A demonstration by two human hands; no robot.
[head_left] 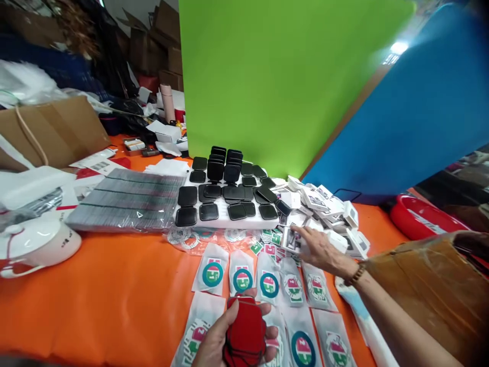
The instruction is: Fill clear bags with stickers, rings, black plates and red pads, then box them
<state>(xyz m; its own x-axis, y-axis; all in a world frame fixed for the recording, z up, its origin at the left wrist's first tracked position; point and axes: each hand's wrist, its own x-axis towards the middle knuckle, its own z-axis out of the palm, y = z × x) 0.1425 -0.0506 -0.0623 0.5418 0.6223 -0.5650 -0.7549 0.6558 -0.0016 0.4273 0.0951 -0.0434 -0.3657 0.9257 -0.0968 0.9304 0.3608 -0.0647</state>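
My left hand (225,334), at the bottom middle, is closed around a stack of red flat pieces (246,326) with dark edges. Farther off, my right hand (319,247) has its fingers on a small white box (291,239) with a picture on it, at the near edge of a pile of similar white boxes (321,201). Between the hands and nearer to me lie rows of translucent pouches (292,283), each with round rings and pink and green cards inside. Loose pink and green cards (269,250) lie just beyond the pouches.
A white foam block (225,221) bears several black hinged square cases (187,196). Left of it lies a plastic-wrapped grey stack (126,199), then a white lidded pot (42,242). Green (282,76) and blue (412,97) panels stand behind. A cardboard box (431,285) and red basin (424,216) sit right.
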